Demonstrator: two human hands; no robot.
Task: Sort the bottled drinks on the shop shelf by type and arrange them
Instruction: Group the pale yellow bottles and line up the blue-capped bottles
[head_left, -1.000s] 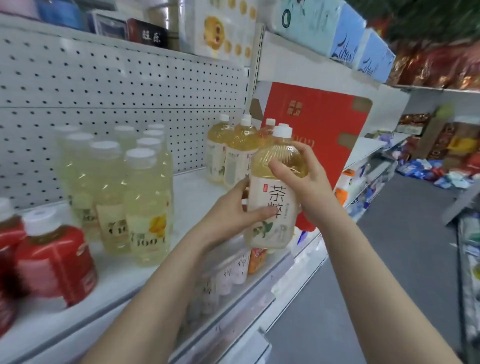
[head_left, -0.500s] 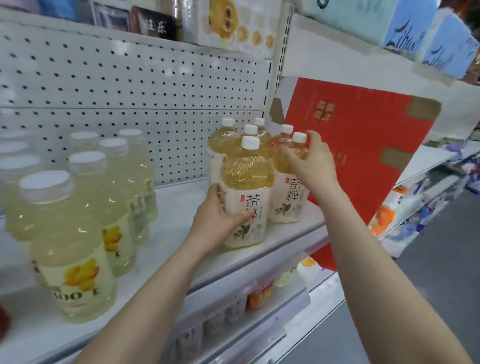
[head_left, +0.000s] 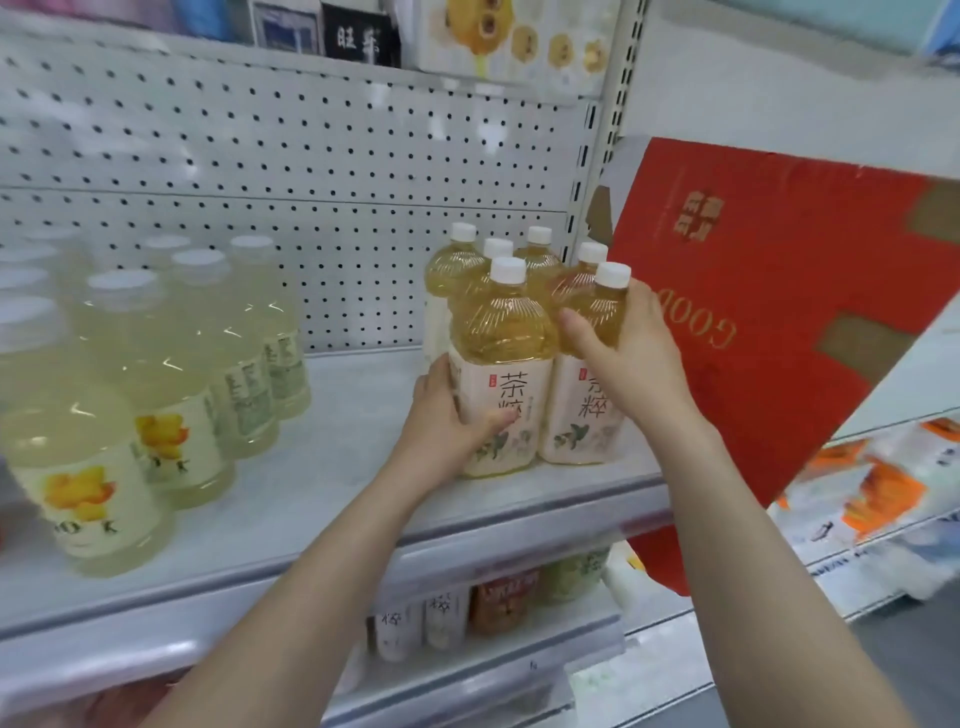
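Both hands on the shelf (head_left: 322, 488) — left hand (head_left: 441, 415) grips the front tea bottle (head_left: 501, 364), right hand (head_left: 631, 353) grips its neighbour (head_left: 587, 405).

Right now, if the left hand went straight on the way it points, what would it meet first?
The left hand grips the front left tea bottle; going on, it would probably press that into the rear tea bottles, depth unclear.
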